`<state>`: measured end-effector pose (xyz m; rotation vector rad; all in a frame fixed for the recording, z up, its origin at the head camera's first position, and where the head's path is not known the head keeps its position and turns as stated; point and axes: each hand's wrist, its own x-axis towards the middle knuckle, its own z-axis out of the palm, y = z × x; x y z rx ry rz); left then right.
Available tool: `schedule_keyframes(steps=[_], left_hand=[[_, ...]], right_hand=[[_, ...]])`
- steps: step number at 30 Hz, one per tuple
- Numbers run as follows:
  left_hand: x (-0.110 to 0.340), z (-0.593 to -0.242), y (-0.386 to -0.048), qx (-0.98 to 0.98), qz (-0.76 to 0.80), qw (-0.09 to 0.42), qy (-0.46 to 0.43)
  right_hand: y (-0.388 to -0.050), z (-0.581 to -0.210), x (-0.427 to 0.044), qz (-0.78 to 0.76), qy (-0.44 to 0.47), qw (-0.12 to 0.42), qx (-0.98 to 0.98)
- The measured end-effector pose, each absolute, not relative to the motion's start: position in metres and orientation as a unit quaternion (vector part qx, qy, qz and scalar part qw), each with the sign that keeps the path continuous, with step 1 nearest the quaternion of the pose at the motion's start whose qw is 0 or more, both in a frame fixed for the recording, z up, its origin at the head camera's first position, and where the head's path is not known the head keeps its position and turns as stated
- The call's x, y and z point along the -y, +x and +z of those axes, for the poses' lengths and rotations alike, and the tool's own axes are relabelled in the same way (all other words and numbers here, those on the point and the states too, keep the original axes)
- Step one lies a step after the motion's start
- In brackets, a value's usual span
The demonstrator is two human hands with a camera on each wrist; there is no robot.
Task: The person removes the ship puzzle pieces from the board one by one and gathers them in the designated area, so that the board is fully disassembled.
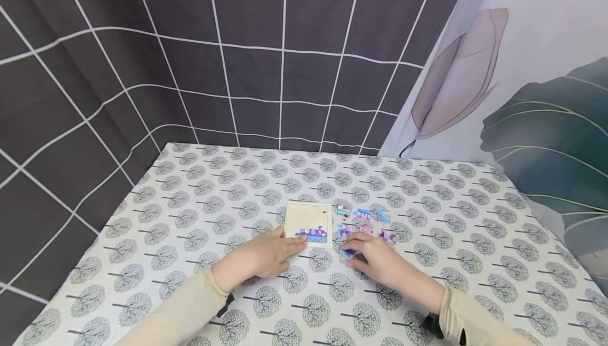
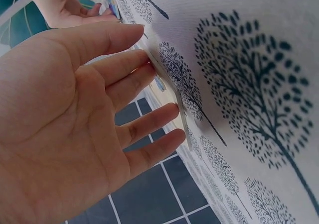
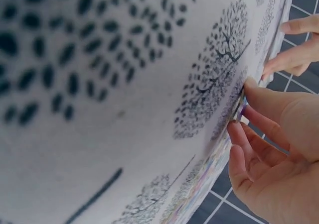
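In the head view a cream square puzzle tray (image 1: 306, 214) lies on the cloth, with purple and blue puzzle pieces (image 1: 313, 234) fitted along its bottom. My left hand (image 1: 272, 253) lies at the tray's lower left corner, its extended fingers touching the edge; in the left wrist view the fingers are spread against the thin tray rim (image 2: 183, 119). Right of the tray, my right hand (image 1: 380, 262) pinches a blue and purple puzzle piece (image 1: 347, 256) at the cloth between thumb and fingers. The fingers hide part of that piece.
Several loose colourful puzzle pieces (image 1: 363, 224) lie flat just beyond my right hand, close to the tray's right side. A tree-print cloth (image 1: 228, 193) covers the table. A dark grid-patterned curtain (image 1: 252, 71) hangs behind it, and a leaf-print curtain (image 1: 537, 140) hangs at the right.
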<state>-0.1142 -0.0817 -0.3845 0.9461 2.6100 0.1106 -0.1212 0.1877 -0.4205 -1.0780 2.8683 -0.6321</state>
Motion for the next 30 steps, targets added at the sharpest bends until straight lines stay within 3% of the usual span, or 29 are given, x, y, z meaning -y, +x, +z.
schedule_keyframes(steps=[20,30], left_hand=[[0.082,-0.385,-0.115,-0.922,0.052,0.188,0.334],[0.082,-0.386,-0.115,-0.923,0.049,0.189,0.332]], right_hand=[[-0.108,-0.428,-0.190,-0.109,-0.365,-0.069,-0.922],[-0.113,-0.427,-0.193,-0.113,-0.385,-0.057,-0.914]])
